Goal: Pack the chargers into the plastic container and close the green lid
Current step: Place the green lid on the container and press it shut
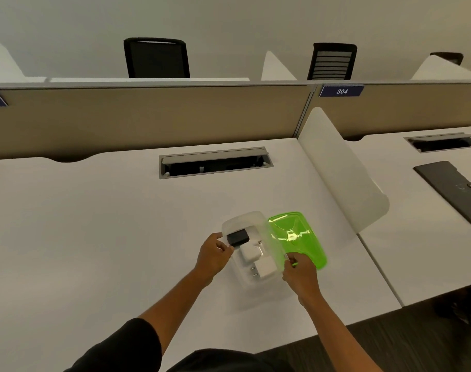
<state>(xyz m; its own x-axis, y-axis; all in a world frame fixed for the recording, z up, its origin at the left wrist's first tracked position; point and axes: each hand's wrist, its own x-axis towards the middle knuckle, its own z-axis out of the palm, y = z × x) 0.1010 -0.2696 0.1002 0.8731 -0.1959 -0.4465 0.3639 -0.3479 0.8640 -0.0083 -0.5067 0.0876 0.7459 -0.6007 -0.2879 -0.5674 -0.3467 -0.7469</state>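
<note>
My left hand [215,253] rests against the left wall of the clear plastic container [266,287], fingers curled loosely near the black charger [238,237]. I cannot tell whether the fingertips pinch that charger or only steady the container's rim. My right hand [300,273] is closed in a pinch at the near edge of the green lid [296,237], thumb and fingers meeting on the plastic.

The container sits on the white worktop [94,224], just in front of me. Inside lie three chargers: the black one at the far left, a white charger [249,253] in the middle, and a second white charger [265,268] nearest me, its metal prongs pointing left. The green lid lies open to the right of the container, touching its right edge, underside up.

All the chargers appear to be in, so I judge the step in hand is closing the lid. To do it well, I should keep my left hand bracing the container so it does not slide, make sure no charger stands above the rim, then swing the lid over leftward and press along its edges until it seats.
</note>
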